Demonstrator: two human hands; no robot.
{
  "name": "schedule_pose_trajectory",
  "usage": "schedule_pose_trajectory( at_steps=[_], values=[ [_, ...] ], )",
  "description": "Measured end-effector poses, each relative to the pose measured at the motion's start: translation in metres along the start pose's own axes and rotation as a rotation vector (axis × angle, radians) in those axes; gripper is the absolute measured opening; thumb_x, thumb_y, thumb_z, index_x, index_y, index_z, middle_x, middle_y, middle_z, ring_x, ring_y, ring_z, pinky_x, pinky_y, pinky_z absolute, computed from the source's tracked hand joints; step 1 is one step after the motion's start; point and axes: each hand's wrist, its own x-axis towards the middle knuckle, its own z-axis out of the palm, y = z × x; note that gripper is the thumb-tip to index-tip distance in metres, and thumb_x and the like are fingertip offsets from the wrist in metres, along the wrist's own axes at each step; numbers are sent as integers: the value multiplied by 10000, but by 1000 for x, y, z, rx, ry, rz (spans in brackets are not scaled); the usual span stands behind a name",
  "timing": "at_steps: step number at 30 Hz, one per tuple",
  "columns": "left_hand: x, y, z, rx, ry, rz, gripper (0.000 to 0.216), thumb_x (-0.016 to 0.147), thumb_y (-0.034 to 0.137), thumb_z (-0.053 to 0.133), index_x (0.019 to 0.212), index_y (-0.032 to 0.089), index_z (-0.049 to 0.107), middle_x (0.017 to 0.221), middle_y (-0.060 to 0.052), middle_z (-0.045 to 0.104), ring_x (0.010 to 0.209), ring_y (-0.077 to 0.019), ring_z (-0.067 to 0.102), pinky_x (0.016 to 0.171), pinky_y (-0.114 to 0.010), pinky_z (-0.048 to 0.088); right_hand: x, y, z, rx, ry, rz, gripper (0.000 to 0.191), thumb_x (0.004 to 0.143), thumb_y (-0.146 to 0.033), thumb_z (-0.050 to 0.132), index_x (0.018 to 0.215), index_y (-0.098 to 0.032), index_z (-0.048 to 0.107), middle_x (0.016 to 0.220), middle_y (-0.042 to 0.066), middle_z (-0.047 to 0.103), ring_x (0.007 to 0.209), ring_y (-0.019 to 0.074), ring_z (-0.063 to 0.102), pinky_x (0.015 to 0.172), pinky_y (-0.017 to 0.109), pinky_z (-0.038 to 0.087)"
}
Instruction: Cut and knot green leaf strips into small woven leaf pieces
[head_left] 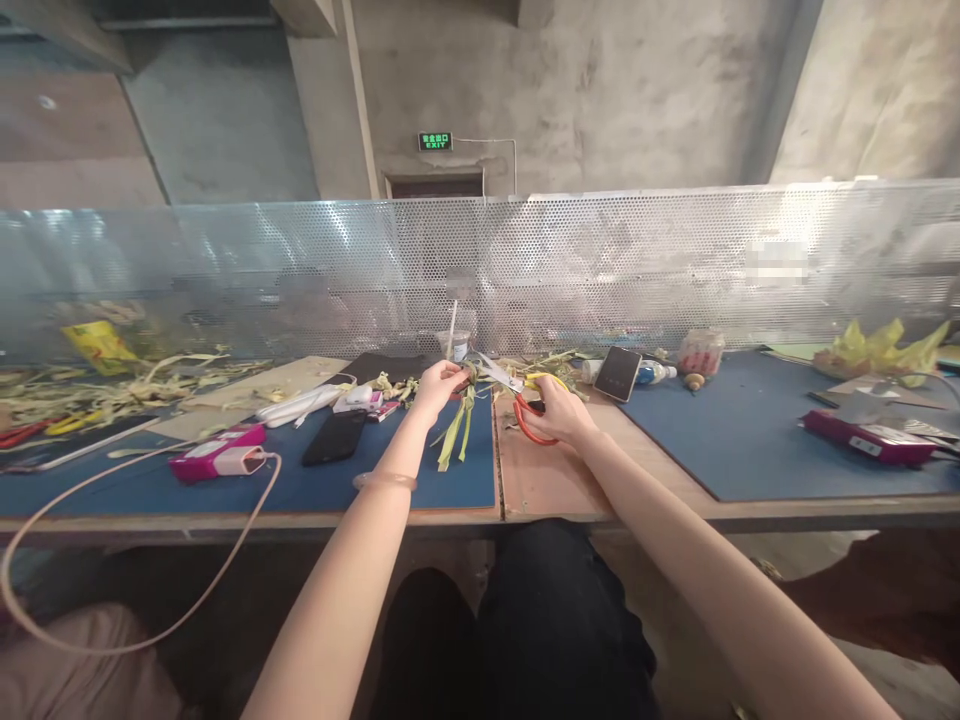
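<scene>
Over the front middle of the bench, my left hand [441, 385] pinches a bunch of green plant strips [455, 435], whose pale ends dangle above the blue mat. My right hand [561, 408] is closed round the red and yellow handles of a pair of scissors [534, 425]. The scissor blades [495, 372] point left and are parted, with their tips close to the strips by my left fingers. Whether the blades touch the strips I cannot tell. A clear plastic cup [454, 345] with a white straw stands just behind.
Left of my arms lie a black phone [335, 437], a magenta box [217, 455] with a looping cable, and a heap of plant scraps [150, 385]. To the right are a leaning phone [617, 374], a jar [700, 352] and another magenta box [866, 437]. A perforated metal screen [645, 260] runs behind.
</scene>
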Motion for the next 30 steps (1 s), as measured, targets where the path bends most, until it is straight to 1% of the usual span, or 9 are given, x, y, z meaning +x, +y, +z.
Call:
schedule_pose_trajectory(
  at_steps=[3, 5, 9, 12, 15, 17, 23, 26, 30],
  values=[
    [-5, 7, 5, -29, -49, 9, 295, 662, 417, 643, 770, 164, 537, 783, -46, 641, 756, -174, 619, 536, -221, 467, 3, -15, 6, 96, 32, 29, 366, 775, -402, 497, 1044, -193, 363, 899, 46, 596, 647, 153, 557, 565, 265, 429],
    [-9, 13, 11, -46, -97, 18, 299, 655, 419, 654, 769, 163, 550, 770, -35, 637, 751, -174, 618, 550, -230, 477, 5, -28, 9, 262, 75, 50, 374, 773, -387, 517, 1031, -205, 318, 886, 21, 579, 617, 122, 538, 570, 251, 440],
    [-16, 22, 23, -73, -204, 46, 279, 661, 405, 661, 763, 162, 568, 744, -10, 622, 734, -157, 613, 576, -234, 491, 12, -47, 12, 823, 187, 202, 467, 615, -324, 704, 894, -223, 342, 786, -31, 512, 674, 115, 521, 637, 249, 447],
    [-20, 27, 29, -99, -270, 64, 254, 680, 379, 654, 766, 154, 573, 759, -14, 611, 738, -154, 614, 573, -235, 504, 15, -46, 11, 1027, 195, 302, 460, 588, -341, 720, 845, -226, 357, 686, -68, 463, 563, 91, 475, 531, 223, 425],
    [-21, 29, 32, -130, -328, 70, 225, 702, 351, 638, 765, 149, 564, 749, -15, 606, 694, -154, 623, 566, -265, 519, 17, -37, 9, 1089, 152, 357, 414, 632, -397, 673, 847, -222, 366, 591, -92, 419, 414, 63, 382, 379, 194, 338],
    [-21, 29, 33, -147, -352, 70, 200, 711, 321, 632, 783, 149, 560, 754, -18, 613, 670, -151, 626, 564, -276, 520, 19, -31, 7, 1126, 139, 394, 390, 657, -411, 646, 856, -221, 369, 544, -102, 397, 366, 53, 334, 329, 181, 276],
    [-18, 25, 31, -175, -397, 52, 173, 722, 264, 615, 850, 156, 571, 793, -37, 639, 724, -160, 633, 577, -262, 504, 22, -25, 2, 1191, 123, 424, 368, 637, -370, 673, 828, -229, 391, 515, -102, 400, 379, 57, 351, 328, 174, 250],
    [-18, 24, 31, -183, -452, 9, 188, 756, 310, 555, 864, 157, 573, 809, -49, 645, 703, -168, 639, 538, -255, 493, 21, -27, 1, 1210, 93, 415, 376, 605, -338, 699, 816, -228, 409, 522, -99, 413, 389, 59, 370, 337, 176, 256],
    [-20, 25, 31, -163, -549, -58, 320, 793, 412, 462, 836, 126, 600, 758, -83, 656, 630, -183, 638, 461, -247, 458, 17, -31, -1, 1213, 17, 383, 355, 606, -314, 699, 807, -223, 421, 523, -98, 421, 380, 55, 353, 339, 179, 248]
  ],
)
